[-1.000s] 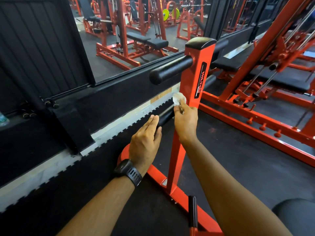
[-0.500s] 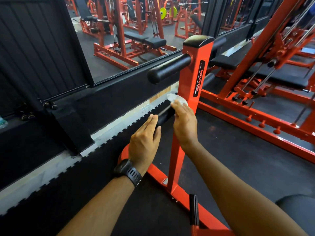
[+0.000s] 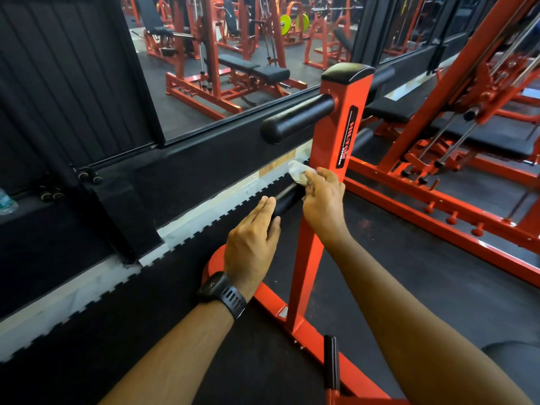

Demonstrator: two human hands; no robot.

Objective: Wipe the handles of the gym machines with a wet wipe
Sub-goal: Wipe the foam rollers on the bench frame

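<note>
A red upright post (image 3: 336, 141) carries two black padded handles pointing left. The upper handle (image 3: 295, 119) is bare. My right hand (image 3: 323, 200) pinches a crumpled white wet wipe (image 3: 299, 171) against the lower handle (image 3: 287, 198) where it meets the post. My left hand (image 3: 252, 244), with a black watch on the wrist, lies with straight fingers against the free end of that lower handle.
A wall mirror (image 3: 222, 54) behind the post reflects red benches and machines. A red machine frame (image 3: 438, 200) with pegs and a black bench pad stands to the right. Black rubber flooring (image 3: 409, 273) lies around the post's base (image 3: 292, 323). Small black items (image 3: 49, 194) sit at left.
My right hand with the wipe has slid a little along the lower handle by the post. My left hand has stayed on the handle's end.
</note>
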